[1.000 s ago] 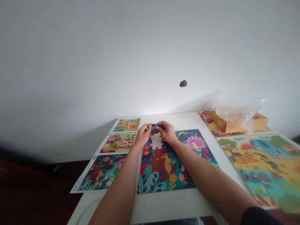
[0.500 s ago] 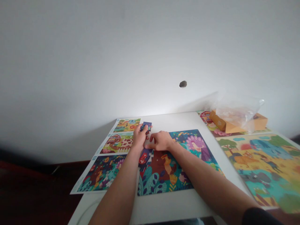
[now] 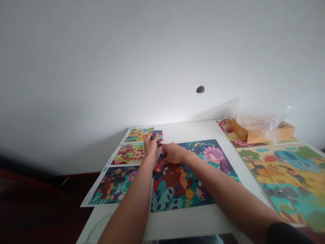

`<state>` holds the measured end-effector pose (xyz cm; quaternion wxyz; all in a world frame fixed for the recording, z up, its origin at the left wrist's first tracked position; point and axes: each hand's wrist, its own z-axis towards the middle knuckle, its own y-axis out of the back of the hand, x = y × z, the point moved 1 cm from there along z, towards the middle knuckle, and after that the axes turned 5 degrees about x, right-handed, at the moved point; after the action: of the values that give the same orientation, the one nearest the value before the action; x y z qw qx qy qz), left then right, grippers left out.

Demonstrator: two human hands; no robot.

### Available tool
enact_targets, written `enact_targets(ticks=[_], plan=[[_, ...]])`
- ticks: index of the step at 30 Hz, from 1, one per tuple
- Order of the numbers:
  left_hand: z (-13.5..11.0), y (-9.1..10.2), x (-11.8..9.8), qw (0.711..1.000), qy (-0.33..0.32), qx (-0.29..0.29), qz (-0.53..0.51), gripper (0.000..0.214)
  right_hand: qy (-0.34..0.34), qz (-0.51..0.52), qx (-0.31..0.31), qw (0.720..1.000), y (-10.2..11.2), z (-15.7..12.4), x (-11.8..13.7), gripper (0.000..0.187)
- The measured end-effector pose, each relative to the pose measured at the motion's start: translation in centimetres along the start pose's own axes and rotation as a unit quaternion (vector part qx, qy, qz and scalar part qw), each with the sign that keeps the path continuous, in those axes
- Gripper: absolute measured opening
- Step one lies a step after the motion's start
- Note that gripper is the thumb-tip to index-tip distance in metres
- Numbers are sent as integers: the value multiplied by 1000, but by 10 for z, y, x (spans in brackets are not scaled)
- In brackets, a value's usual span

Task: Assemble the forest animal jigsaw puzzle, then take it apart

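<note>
A partly assembled jigsaw puzzle point(image 3: 177, 200) with a dark jungle picture lies on the white table point(image 3: 175, 225). At its upper left edge, my right hand point(image 3: 174, 153) has its fingers bent down onto a dark blue and red puzzle piece point(image 3: 157, 167), which sits tilted against the neighbouring part. Just beyond, my left hand point(image 3: 151, 145) grips dark blue puzzle pieces point(image 3: 157, 135) between thumb and fingers. How many pieces it holds is hidden.
Left of the puzzle lies a reference sheet point(image 3: 90, 200) with three pictures. A finished savanna puzzle point(image 3: 294, 173) lies on the right. Behind it, an orange box point(image 3: 256, 137) and a clear plastic bag point(image 3: 261, 118) rest on a farm puzzle point(image 3: 224, 127). A wall stands behind.
My right hand has lowered its fingers onto the red and blue piece, which now sits slightly higher and more tilted. My left hand still grips its pieces. The view has shifted slightly.
</note>
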<state>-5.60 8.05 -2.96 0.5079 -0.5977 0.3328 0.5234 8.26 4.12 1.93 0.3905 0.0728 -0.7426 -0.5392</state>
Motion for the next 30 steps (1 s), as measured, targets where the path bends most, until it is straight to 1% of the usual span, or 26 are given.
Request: enact_targets(ticks=[1,3,5,6,7,8,10,11,12,13,14,15,16,17,18,19,20,21,22,24,25,27,28,30], plan=[[-1,-1,-1,1000,6,15,-19,33,-15,28,-20,999,4,1,-6,34],[-5,-3,-4,996,34,64,-47,31,-53,66,-99,991,13,2,-19,29],[-13,-8,-7,987,74,135,-52,31,-86,86,-196,973,21,2,-33,25],[-17,-11,-8,978,97,177,-53,33,-96,89,-231,964,24,2,-38,25],[-21,-14,-10,968,115,215,-58,35,-99,90,-253,958,25,2,-42,27],[-25,-17,-11,959,128,245,-65,36,-98,86,-260,957,26,2,-44,29],[-29,-21,-12,949,128,280,-73,36,-87,70,-249,962,25,1,-43,32],[-30,-21,-12,948,122,286,-72,36,-86,55,-248,963,24,0,-39,32],[-29,-21,-12,950,114,281,-72,35,-93,35,-256,962,23,-1,-34,32],[-27,-20,-11,956,106,264,-75,34,-107,11,-271,956,22,-3,-27,33],[-23,-18,-11,963,101,235,-86,33,-131,-17,-291,948,22,-6,-19,34],[-19,-15,-10,971,97,191,-109,30,-150,-43,-294,943,20,-9,-10,33],[-15,-12,-9,975,99,147,-133,27,-154,-63,-269,949,17,-11,0,31],[-11,-8,-9,977,107,104,-154,24,-146,-70,-219,962,12,-13,10,33],[-7,-5,-8,974,120,80,-173,24,-124,-71,-160,977,6,-15,20,42],[-5,-3,-8,968,143,76,-191,23,-107,-76,-115,985,-1,-17,30,52],[-2,-1,-8,965,148,72,-206,23,-88,-87,-74,990,-8,-19,38,61],[-1,1,-8,964,147,59,-211,22,-70,-95,-49,992,-15,-19,45,67],[0,2,-8,965,143,49,-212,22,-59,-96,-28,993,-21,-20,50,69],[1,3,-8,970,130,31,-205,22,-44,-81,-3,996,-27,-18,52,63],[1,3,-7,972,125,28,-199,22,-43,-68,5,997,-26,-16,49,57],[1,2,-7,974,120,32,-187,26,-54,-32,0,998,-17,-12,36,42],[-1,0,-7,976,119,37,-180,29,-70,-12,-20,997,-10,-9,27,35],[-5,-4,-9,976,125,63,-165,38,-97,39,-88,991,6,-4,6,25]])
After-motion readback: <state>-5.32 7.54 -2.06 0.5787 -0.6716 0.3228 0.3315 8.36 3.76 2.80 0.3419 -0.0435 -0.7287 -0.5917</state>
